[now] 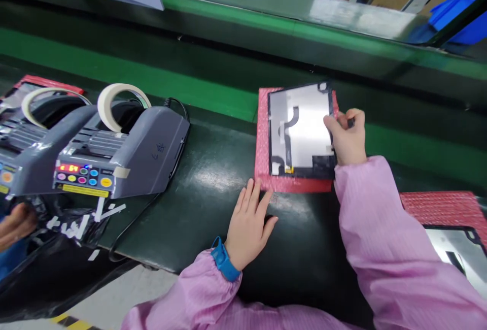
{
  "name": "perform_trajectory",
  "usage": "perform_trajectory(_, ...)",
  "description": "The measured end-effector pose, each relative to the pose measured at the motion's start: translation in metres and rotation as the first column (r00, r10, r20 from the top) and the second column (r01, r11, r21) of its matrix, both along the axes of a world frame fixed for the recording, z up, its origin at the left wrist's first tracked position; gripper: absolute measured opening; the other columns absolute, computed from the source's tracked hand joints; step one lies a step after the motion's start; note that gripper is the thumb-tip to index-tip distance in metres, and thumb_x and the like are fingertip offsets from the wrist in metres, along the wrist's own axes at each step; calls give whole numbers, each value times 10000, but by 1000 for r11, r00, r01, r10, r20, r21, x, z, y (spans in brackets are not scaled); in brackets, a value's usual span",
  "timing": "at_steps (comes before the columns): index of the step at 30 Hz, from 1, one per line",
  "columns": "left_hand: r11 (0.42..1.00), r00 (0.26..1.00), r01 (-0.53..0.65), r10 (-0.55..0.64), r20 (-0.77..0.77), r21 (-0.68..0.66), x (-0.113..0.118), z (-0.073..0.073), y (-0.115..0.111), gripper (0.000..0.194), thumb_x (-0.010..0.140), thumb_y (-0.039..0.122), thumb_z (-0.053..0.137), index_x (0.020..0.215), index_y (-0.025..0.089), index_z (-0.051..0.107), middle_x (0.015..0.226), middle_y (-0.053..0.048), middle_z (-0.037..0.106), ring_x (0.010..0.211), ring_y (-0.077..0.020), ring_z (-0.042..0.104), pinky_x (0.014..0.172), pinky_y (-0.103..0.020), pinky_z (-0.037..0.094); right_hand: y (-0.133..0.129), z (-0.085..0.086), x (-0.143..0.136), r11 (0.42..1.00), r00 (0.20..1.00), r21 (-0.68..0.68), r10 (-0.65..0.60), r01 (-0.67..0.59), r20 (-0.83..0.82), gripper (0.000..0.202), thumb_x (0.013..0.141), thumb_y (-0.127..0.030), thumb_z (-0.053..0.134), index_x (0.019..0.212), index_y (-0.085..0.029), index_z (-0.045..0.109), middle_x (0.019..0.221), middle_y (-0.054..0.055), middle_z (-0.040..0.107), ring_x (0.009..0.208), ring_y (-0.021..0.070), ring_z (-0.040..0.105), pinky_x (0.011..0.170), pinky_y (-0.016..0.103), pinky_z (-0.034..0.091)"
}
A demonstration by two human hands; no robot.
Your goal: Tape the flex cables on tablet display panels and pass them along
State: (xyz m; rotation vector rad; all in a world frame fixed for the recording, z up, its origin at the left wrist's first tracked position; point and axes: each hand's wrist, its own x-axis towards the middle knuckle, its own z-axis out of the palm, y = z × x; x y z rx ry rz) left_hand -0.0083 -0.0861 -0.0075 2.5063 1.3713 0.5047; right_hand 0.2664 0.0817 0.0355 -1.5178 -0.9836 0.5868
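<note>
A long, dark green work surface (198, 228) carried everything, with a boxy grey tape dispenser (148, 152) standing well to the left. Near the far side lay a red-pink bubble-wrap sheet (262, 139), soft and probably grippy enough to cushion whatever rested on it. Over that sheet was the flat, rectangular, black-edged panel with a silvery metallic back (310, 129); whether its right side was raised a little could not be told. It looked thin, stiff and fairly light, but likely brittle — bending or pressing the middle would be the danger, and the shiny back could prove slippery. The right hand (348, 139) held it by the right edge, thumb laid over the black rim and the other fingers curled beyond it. The left hand (247, 228) was open and spread flat, fingertips at the sheet's near edge. Opposite black rims seemed the safest hold — clear of the thin, dark ribbon cable (288, 147) and the tiny gold-yellow tab (289, 170) at its lower end, which looked the easiest parts to tear.
</note>
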Motion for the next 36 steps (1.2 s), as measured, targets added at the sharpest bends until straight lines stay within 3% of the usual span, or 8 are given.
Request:
perform_trajectory(4,1000,1000,11,-11,-26,13,0,0,0,573,1044,309,499,1570,114,387,1670,-209,347,1588,-353,224,1229,-564,363,56,11,41,998,999,-38,-46,45,-26,598,821,-473,787,821,-312,211,923,37,663,971,214,658,821,358,560)
perform_trajectory(8,1000,999,15,-14,-42,19,-1,-1,1,554,1041,296,489,1560,119,408,1658,-191,381,1582,-352,252,1226,-564,369,54,3,57,988,998,-143,-54,51,-14,600,741,-488,854,821,-306,287,936,62,718,860,192,646,712,322,533)
perform_trajectory(13,998,997,12,-8,-75,56,0,0,2,510,1037,277,484,1527,136,475,1641,-180,417,1555,-362,329,1209,-551,389,-18,-13,50,992,1000,-128,15,-16,-6,567,770,-659,773,824,-277,357,904,72,758,839,209,708,679,324,528)
perform_trajectory(16,998,991,28,-20,-130,56,4,3,0,466,1035,282,498,1489,185,544,1648,-140,420,1548,-386,335,1204,-563,377,-80,-12,60,985,992,-124,112,-119,-60,582,854,-836,543,786,-267,444,727,49,738,683,221,698,634,347,524)
perform_trajectory(19,985,977,162,-151,-152,62,16,6,-3,438,1034,340,523,1453,230,587,1639,-81,449,1540,-374,350,1211,-540,352,-139,-12,77,978,986,-159,112,-132,-126,663,897,-878,353,911,-268,614,670,49,689,547,223,617,542,374,493)
perform_trajectory(23,905,901,419,-404,-156,78,44,7,-7,447,1033,414,531,1451,264,582,1620,-38,479,1515,-319,395,1241,-501,280,-195,-22,81,974,992,-224,1,-30,-129,510,900,-743,567,953,-246,670,726,25,649,445,149,492,414,304,380)
perform_trajectory(30,841,835,537,-518,-186,67,102,10,-14,545,1041,457,490,1521,199,501,1654,-107,417,1537,-324,355,1250,-481,234,-216,-31,57,972,999,-232,-14,26,52,388,801,-607,787,863,-245,662,705,15,686,575,175,609,565,318,515)
perform_trajectory(36,833,816,552,-527,-238,48,115,10,-26,563,1048,432,459,1532,145,490,1648,-93,432,1544,-332,335,1252,-465,240,-221,-25,50,955,989,-293,89,-51,116,349,850,-579,748,798,-248,651,704,22,707,640,210,683,626,345,552)
